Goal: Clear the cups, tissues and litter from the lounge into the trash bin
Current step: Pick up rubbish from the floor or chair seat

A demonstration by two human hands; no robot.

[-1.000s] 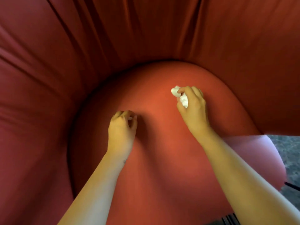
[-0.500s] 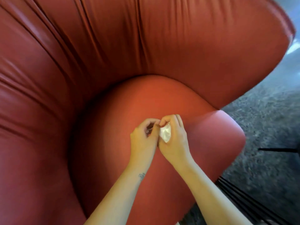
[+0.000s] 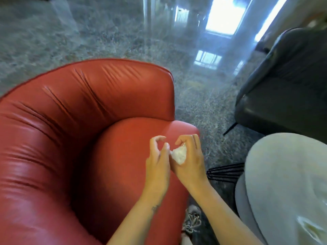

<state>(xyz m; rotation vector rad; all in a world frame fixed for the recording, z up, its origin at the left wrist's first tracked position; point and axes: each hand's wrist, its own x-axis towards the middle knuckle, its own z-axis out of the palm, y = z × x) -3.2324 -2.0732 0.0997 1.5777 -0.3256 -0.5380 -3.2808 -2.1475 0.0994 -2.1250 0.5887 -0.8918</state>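
Crumpled tissue held in my right grip above the red armchair.
Head view: grey carpet lies beyond the armchair, a dark chair stands to the right, with my grey-clad leg below it. My right grip curls round the tissue; my left grip, loosely curled, holds nothing, its thumb against the tissue's edge.

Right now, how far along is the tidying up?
Done: the red armchair shows no litter on its seat. In hand: the right hand grips a crumpled tissue, with the left hand beside it, loosely curled. Left: binning it. No trash bin is in view, and cups elsewhere cannot be judged.
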